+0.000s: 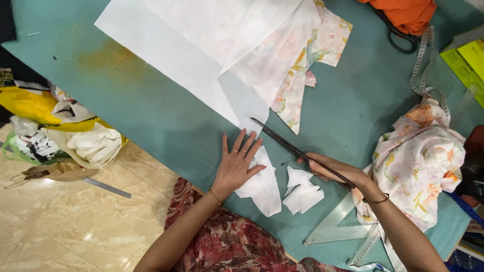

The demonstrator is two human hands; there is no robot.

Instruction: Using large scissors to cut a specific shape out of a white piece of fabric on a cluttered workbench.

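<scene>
Here the left hand lies flat and open on the white fabric on the teal table, while the right hand grips black scissors mid-cut; continuing likely needs steady pressure along the edge.

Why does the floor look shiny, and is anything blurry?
Head view: the tiled floor mirrors the room light in soft patches; the green table looks evenly lit with faint shadows; the scissors and both hands look sharp, while the far edges appear slightly stretched.
</scene>
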